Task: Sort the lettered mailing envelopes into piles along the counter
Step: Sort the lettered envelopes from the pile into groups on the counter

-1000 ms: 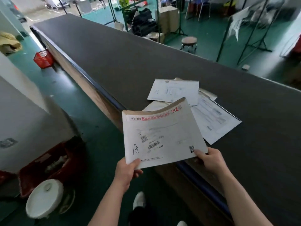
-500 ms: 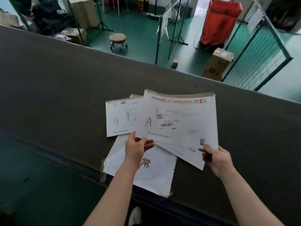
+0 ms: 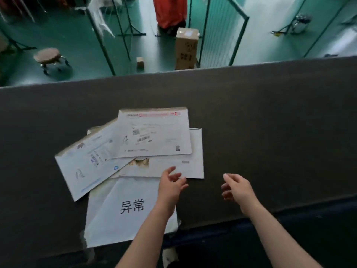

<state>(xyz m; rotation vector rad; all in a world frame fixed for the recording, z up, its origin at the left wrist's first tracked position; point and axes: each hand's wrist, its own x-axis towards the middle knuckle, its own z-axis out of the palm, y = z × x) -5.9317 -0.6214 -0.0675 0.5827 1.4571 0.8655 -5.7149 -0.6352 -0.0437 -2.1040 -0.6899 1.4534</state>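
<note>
A long, dark grey matte surface (image 3: pixel 270 117) spans the whole width of the view, its near edge trimmed in dark blue. Beyond it lies a glossy teal-green floor (image 3: pixel 77 45) that catches pale light. A small round wooden-topped stool (image 3: pixel 47 56) stands at the left, a tall brown cardboard box (image 3: pixel 186 49) near the middle, with a tiny cardboard box (image 3: pixel 140 61) beside it. Green metal-framed mesh partitions (image 3: pixel 218 31) rise behind, and a red hanging bag (image 3: pixel 170 10) shows at the top.

— Head-worn wide-angle view, looking forward and steeply down across the dark grey felt-topped counter (image 3: pixel 270 122)?
— Yes; close above white paper envelopes (image 3: pixel 154 132), green floor (image 3: pixel 77 35) beyond.
</note>
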